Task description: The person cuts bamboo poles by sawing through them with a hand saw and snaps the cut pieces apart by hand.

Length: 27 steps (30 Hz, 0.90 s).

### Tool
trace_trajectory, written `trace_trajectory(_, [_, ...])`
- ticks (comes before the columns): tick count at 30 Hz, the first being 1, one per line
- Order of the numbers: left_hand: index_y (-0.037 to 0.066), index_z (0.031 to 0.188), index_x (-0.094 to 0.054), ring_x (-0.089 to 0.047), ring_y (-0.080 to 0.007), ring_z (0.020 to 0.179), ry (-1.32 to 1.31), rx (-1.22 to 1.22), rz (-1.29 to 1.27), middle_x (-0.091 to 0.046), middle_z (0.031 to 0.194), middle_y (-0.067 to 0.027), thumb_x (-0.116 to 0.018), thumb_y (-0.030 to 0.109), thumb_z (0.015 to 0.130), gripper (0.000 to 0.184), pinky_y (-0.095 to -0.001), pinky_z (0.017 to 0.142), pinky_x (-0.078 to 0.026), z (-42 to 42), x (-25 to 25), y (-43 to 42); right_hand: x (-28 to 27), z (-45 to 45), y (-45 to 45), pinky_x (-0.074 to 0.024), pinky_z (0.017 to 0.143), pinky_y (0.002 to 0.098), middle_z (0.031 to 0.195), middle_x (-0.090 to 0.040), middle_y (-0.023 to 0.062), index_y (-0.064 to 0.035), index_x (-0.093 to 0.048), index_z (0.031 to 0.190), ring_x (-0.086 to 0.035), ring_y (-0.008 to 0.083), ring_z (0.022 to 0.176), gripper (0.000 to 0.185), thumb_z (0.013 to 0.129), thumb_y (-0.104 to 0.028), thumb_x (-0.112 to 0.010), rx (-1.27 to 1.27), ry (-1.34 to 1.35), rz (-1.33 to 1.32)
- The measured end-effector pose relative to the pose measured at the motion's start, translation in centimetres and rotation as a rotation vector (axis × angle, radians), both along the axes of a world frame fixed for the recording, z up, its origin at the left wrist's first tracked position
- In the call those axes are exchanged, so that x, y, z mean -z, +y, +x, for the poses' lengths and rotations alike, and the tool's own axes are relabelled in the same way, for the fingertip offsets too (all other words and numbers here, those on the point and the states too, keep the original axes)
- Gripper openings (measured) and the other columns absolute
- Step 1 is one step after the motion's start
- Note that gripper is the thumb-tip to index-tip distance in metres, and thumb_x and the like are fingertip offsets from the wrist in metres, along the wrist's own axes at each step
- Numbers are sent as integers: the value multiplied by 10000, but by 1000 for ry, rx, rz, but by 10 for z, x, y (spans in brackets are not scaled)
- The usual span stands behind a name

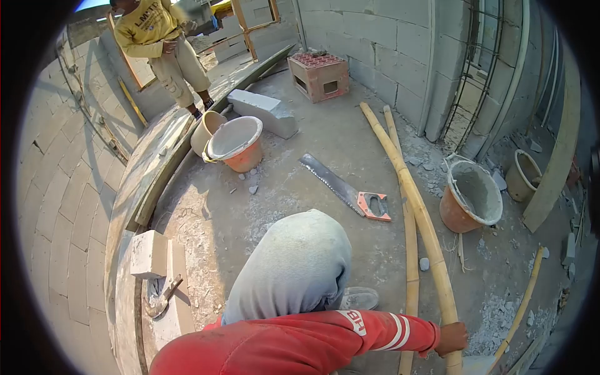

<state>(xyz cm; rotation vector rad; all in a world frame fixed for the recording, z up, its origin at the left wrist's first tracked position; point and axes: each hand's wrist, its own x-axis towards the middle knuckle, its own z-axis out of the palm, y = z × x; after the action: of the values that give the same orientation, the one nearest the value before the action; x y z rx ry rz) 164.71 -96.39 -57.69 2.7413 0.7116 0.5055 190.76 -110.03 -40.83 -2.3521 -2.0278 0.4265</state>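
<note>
My right hand point(451, 339), at the end of a red sleeve, is closed around the lower part of a thick bamboo pole point(417, 187). A thinner bamboo pole point(409, 250) lies along its left side on the concrete floor. My left hand does not show. To the left of the poles rests a hand saw point(340, 187), its orange handle toward them. My bent knee point(294, 256) in pale jeans fills the lower middle, with part of a shoe point(360, 299) beside it.
Mortar buckets stand at right point(470, 195) and upper left point(236, 144). A crate point(319, 76) and a light block point(262, 112) sit farther back. A hammer point(164, 298) lies on blocks at left. Another person point(164, 50) in yellow stands beyond the planks.
</note>
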Motion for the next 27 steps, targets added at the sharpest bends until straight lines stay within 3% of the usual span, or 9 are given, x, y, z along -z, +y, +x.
trace_trajectory(3, [112,750,-746,-714,-292,758,-53,-34,71,-704,747,-83,-825,206,553,232,-391,701,-555,14,26,-10,-72,-129,110,-527,761,430,810,-635,133,-46,-527,1460,-636,329,724,743,743,-31,-720,-188,538,325])
trace_trajectory(4, [120,766,-757,-724,-286,790,-16,-64,45,-728,799,-91,-840,226,529,272,-392,738,-558,20,35,-12,-96,-184,126,-482,762,377,856,-608,93,-97,-386,1580,-556,254,691,799,825,36,-614,-441,371,417])
trace_trajectory(7, [131,782,-764,-730,-269,840,75,-80,58,-747,847,-94,-839,235,553,263,-387,783,-548,24,40,-11,-163,-330,140,-438,647,376,908,-648,49,-254,-512,1510,-529,202,638,727,844,-65,-734,-1256,265,788])
trace_trajectory(9, [132,786,-761,-724,-261,853,114,-63,76,-740,844,-92,-811,224,611,204,-387,780,-538,19,38,-11,-190,-380,123,-417,572,344,879,-650,27,-333,-578,1445,-540,161,598,668,847,-84,-737,-1590,255,874])
trace_trajectory(12, [124,792,-760,-721,-273,837,-37,-89,71,-737,851,-102,-772,222,643,179,-409,744,-545,21,40,-16,-184,-398,105,-397,525,324,838,-645,17,-356,-622,1390,-563,129,588,621,838,-102,-749,-1696,379,946])
trace_trajectory(18, [108,805,-758,-716,-298,805,-475,-124,190,-730,864,-122,-692,216,707,160,-452,673,-560,24,55,-16,-109,-348,148,-463,585,398,754,-634,117,-88,-528,1458,-625,275,630,700,796,-26,-746,-1120,420,723])
trace_trajectory(21, [117,798,-757,-717,-301,804,-69,-100,74,-731,839,-104,-703,233,709,155,-446,678,-560,6,40,-28,-67,-306,172,-488,653,423,775,-647,163,-38,-505,1460,-649,329,688,710,787,22,-725,-867,383,596])
trace_trajectory(25, [142,783,-747,-713,-290,792,130,-58,55,-724,836,-78,-693,229,756,106,-442,687,-553,17,77,-36,-33,-244,199,-495,708,439,794,-655,185,-45,-504,1459,-665,362,746,720,777,49,-716,-601,143,344])
trace_trajectory(27, [150,792,-744,-712,-284,798,119,-84,59,-721,828,-72,-685,223,766,98,-449,695,-548,18,87,-40,-34,-238,200,-496,693,435,787,-652,180,-59,-503,1463,-665,360,743,728,776,47,-721,-549,200,413])
